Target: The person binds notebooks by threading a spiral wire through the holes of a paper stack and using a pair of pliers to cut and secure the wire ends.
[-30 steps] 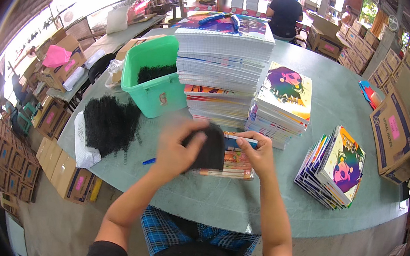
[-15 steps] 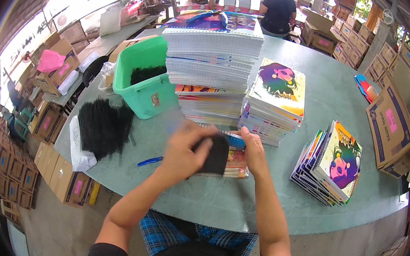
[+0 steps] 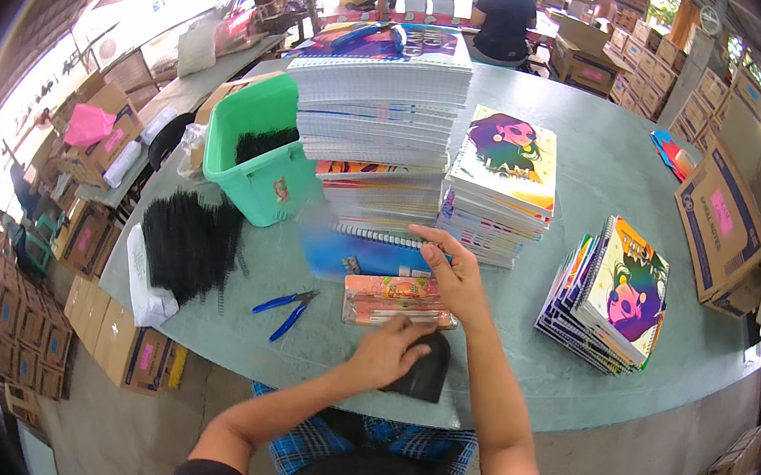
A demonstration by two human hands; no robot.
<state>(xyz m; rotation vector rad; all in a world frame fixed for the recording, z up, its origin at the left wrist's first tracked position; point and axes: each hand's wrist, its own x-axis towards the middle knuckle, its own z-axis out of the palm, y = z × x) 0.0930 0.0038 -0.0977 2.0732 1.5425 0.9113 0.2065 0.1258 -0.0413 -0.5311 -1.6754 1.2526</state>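
Left hand (image 3: pixel 392 353) clamps down on a black pouch-like object (image 3: pixel 422 374) at the near table edge, fingers curled over it, gripping it; right hand (image 3: pixel 455 272) is open, fingers spread, resting on a blue-covered spiral notebook (image 3: pixel 360 256) that looks blurred, not closed around anything; just in front of the hands lies a flat orange-pink patterned notebook (image 3: pixel 397 299), touching nothing but the grey-green table (image 3: pixel 607 168); blue-handled pliers (image 3: pixel 287 306) lie untouched to the left; judgement: work looks mid-way, many notebooks already stacked, one blue book in hand, a heap of black spiral coils (image 3: pixel 188 242) left to use, so plenty remains; further left the coils sit on a white bag; green plastic bin (image 3: pixel 255 157) behind them holds more black coils, small sticker on its front wall; tall stack of spiral notebooks (image 3: pixel 383 119) mid-table, top cover purple-blue; beside it a shorter stack (image 3: pixel 500 180) with yellow-purple cartoon cover; slanted stack (image 3: pixel 618 292) at right, same kind of cover; brown cardboard box (image 3: pixel 721 220) at right rim with pink rectangular label; floor at left lined with brown cartons (image 3: pixel 36 296) bearing small pink labels; far end, a seated person in dark shirt (image 3: pixel 504 16) among more brown boxes; print too small to tell
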